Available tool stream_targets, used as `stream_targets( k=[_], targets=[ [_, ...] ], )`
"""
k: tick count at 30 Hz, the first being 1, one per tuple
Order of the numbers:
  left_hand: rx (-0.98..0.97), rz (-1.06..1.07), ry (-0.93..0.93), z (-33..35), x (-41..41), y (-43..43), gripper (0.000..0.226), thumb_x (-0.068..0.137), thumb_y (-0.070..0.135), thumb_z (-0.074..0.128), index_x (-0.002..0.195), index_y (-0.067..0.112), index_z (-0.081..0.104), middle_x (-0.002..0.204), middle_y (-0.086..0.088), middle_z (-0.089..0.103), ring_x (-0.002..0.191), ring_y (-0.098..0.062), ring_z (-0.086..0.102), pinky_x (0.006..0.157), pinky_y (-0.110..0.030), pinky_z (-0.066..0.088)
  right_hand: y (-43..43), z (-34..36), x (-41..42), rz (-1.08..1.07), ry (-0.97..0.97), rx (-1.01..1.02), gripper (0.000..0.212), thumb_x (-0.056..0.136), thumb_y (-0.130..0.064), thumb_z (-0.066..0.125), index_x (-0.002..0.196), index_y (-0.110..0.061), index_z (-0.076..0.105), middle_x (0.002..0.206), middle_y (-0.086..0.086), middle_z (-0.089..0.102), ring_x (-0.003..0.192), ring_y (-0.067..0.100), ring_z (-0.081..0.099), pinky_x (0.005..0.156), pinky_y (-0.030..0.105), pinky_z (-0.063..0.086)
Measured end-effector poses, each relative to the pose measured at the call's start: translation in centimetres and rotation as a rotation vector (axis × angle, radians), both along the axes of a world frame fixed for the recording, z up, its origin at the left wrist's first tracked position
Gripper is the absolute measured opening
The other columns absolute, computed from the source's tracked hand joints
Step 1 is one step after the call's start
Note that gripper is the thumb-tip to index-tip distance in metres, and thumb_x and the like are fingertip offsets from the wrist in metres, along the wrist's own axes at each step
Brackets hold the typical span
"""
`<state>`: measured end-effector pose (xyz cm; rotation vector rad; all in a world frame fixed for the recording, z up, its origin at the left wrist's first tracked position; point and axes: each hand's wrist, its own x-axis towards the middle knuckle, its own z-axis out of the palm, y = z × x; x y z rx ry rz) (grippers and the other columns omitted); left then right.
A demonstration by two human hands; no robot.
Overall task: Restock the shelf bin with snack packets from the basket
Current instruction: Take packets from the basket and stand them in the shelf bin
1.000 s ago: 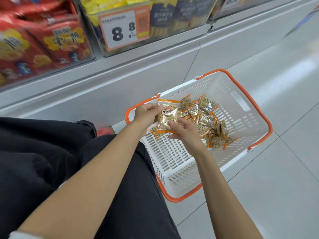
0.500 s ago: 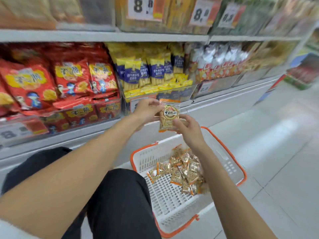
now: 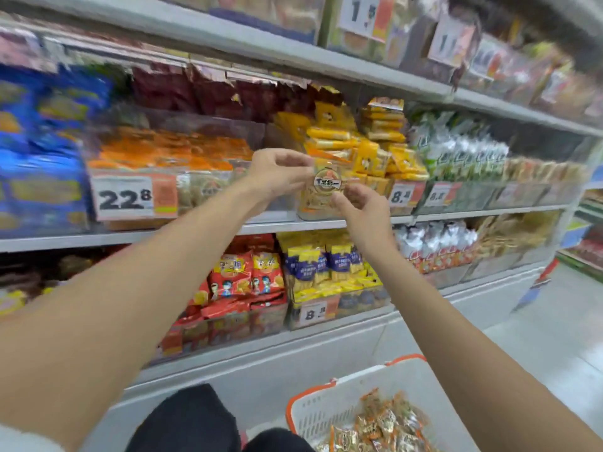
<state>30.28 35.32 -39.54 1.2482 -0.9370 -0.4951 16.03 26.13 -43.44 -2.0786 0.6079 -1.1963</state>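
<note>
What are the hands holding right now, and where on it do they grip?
One snack packet, both hands on it. The left hand pinches its upper left edge; the right hand pinches its lower right edge.

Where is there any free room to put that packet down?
Bare room: in the basket, the white stretch between its orange rim and the packet heap; also the grey floor tiles right of the shelves. The shelf bins are packed; yellow packets pile high.

The held packet is golden with a round brown-and-white label; the basket white, orange-rimmed, perforated.
</note>
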Motion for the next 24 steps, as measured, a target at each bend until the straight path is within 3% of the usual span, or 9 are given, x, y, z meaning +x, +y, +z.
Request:
stream_targets(
  k=[3, 6, 11, 15, 18, 21, 24],
  targets=[
    [-0.053, 0.065, 0.011, 3.9, 3.5, 1.0, 0.01, 0.084, -0.002, 0.068, 0.091, 0.005, 0.067, 0.091, -0.011, 0.067, 0.082, -0.017, 0.066, 0.075, -0.024, 0.059, 0.2, 3.6, 4.4, 0.036, -0.034, -0.058, 0.005, 0.094, -0.025, 0.062, 0.089, -0.024, 0.066, 0.08, -0.014, 0.065, 0.076, 0.004, 0.061, 0.066, 0.019, 0.047],
    [-0.029, 0.163, -0.083, 6.2, 7.2, 1.8, 0.013, 0.086, 0.0, 0.067, 0.097, 0.006, 0.066, 0.095, -0.012, 0.066, 0.083, -0.019, 0.068, 0.07, -0.025, 0.06, -0.7, 5.9, 9.0, 0.088, 0.006, -0.031, 0.011, 0.092, -0.025, 0.064, 0.094, -0.017, 0.071, 0.082, -0.009, 0.068, 0.077, 0.008, 0.062, 0.068, 0.025, 0.05],
    [0.278, 0.269, -0.29, 5.6, 13.4, 1.7, 0.023, 0.088, 0.007, 0.068, 0.11, 0.002, 0.063, 0.095, -0.012, 0.067, 0.079, -0.019, 0.066, 0.077, -0.032, 0.057, -3.2, 5.7, 15.7, 0.114, 0.267, -0.009, 0.013, 0.083, -0.021, 0.075, 0.085, -0.01, 0.07, 0.076, 0.007, 0.071, 0.07, 0.022, 0.066, 0.072, 0.04, 0.058],
    [0.567, 0.345, -0.606, 3.6, 16.6, 0.9, 0.025, 0.083, 0.021, 0.075, 0.104, 0.006, 0.074, 0.1, 0.0, 0.066, 0.093, -0.012, 0.059, 0.083, -0.026, 0.047, -4.4, 5.1, 18.4, 0.147, 0.673, -0.044, 0.021, 0.076, -0.019, 0.079, 0.067, -0.008, 0.064, 0.063, 0.005, 0.055, 0.058, 0.016, 0.049, 0.058, 0.027, 0.043],
    [0.679, 0.292, -0.657, 2.2, 18.1, 0.2, 0.026, 0.079, 0.028, 0.079, 0.099, 0.012, 0.076, 0.107, 0.003, 0.069, 0.098, -0.012, 0.061, 0.084, -0.025, 0.046, -4.7, 4.6, 19.4, 0.136, 0.796, -0.07, 0.029, 0.074, -0.021, 0.081, 0.06, -0.008, 0.059, 0.058, 0.002, 0.044, 0.059, 0.016, 0.042, 0.055, 0.026, 0.037],
    [0.724, 0.272, -0.721, 1.5, 18.7, -0.4, 0.027, 0.078, 0.031, 0.079, 0.099, 0.015, 0.076, 0.115, 0.002, 0.069, 0.098, -0.012, 0.063, 0.088, -0.028, 0.05, -4.9, 3.9, 20.0, 0.088, 0.836, -0.095, 0.02, 0.075, -0.02, 0.079, 0.076, -0.004, 0.068, 0.059, 0.001, 0.049, 0.06, 0.016, 0.049, 0.052, 0.023, 0.039],
    [0.752, 0.269, -0.774, 1.3, 18.9, -0.8, 0.03, 0.08, 0.031, 0.077, 0.105, 0.015, 0.075, 0.119, 0.003, 0.067, 0.097, -0.012, 0.062, 0.091, -0.032, 0.052, -5.2, 3.4, 20.3, 0.085, 0.886, -0.099, 0.017, 0.077, -0.019, 0.076, 0.082, -0.004, 0.07, 0.064, 0.001, 0.057, 0.063, 0.015, 0.055, 0.058, 0.026, 0.046]
  ],
)
